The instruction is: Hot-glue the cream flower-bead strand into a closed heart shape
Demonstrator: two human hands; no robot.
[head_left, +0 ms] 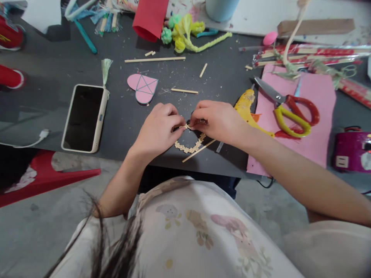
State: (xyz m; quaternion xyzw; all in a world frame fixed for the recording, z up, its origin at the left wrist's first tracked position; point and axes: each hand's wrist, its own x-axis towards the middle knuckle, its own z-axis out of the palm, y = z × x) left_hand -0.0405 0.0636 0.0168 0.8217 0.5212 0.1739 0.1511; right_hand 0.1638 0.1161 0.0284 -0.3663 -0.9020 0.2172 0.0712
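Both hands pinch the far side of a small craft piece point(186, 149), a curved chain of tiny pale wooden bits, close to the table's front edge. My left hand point(159, 129) is closed on it from the left, fingertips and thumb together. From the right, my right hand point(217, 119) pinches the same far section, its fingertips almost touching the left ones. The hands cover parts of the chain's sides. Beside it, a thin wooden stick point(197, 151) lies at a slant under my right wrist. A yellow glue gun point(245, 106) rests behind my right forearm, partly hidden.
Scissors point(285, 108) lie on a pink sheet point(315, 88) at the right. A phone point(82, 117) is at the left. Beyond the hands are a pink heart cutout point(144, 88), a long stick point(155, 60) and short stick pieces point(184, 91). A purple device point(352, 151) stands far right.
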